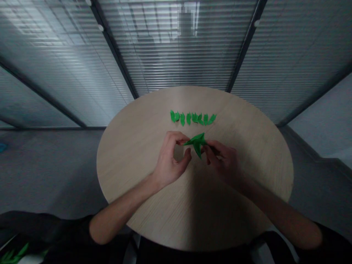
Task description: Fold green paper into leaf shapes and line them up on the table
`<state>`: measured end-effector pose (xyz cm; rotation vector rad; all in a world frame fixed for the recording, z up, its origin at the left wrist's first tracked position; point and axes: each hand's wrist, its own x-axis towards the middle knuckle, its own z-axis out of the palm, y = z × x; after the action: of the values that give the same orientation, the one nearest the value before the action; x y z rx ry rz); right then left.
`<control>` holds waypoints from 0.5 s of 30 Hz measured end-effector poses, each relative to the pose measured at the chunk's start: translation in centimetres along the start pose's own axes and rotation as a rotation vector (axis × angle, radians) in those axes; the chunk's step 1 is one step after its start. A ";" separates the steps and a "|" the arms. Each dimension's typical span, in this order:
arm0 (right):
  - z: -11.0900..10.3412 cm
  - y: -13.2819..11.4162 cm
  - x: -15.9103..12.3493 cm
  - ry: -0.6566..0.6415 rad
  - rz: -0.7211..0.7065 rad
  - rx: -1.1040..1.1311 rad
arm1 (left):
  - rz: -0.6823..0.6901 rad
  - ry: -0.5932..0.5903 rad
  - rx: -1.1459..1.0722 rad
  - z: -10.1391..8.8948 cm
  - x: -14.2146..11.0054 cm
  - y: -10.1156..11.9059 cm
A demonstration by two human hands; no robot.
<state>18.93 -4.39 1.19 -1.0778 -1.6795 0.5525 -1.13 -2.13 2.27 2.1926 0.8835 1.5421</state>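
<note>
Pale wood table [255, 161] holds green origami [192, 118] before slatted blinds [176, 47].

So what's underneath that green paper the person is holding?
The wooden table lies below the folded green paper, held between the left hand and right hand. The patch of tabletop directly beneath is covered by the paper.

I'm in what looks like an office meeting room. A round, pale wood-look worktop [132, 154] stands on a grey carpet [46, 172], and around me run glass partitions [297, 40] with slatted blinds [165, 47] behind dark metal frames [247, 44].
</note>
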 end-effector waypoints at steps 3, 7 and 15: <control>0.0 0.1 -0.1 0.032 -0.017 -0.062 | -0.072 0.020 -0.033 -0.1 0.0 0.2; 0.1 0.0 -0.2 0.039 -0.001 -0.068 | -0.013 0.026 0.076 -0.2 -0.2 0.6; 0.2 -0.3 -0.4 -0.024 -0.008 0.000 | -0.068 -0.043 -0.001 0.7 -0.9 0.4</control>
<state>18.60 -4.87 1.15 -1.0678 -1.7045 0.5623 -0.58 -2.94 1.58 2.1636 0.9342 1.4587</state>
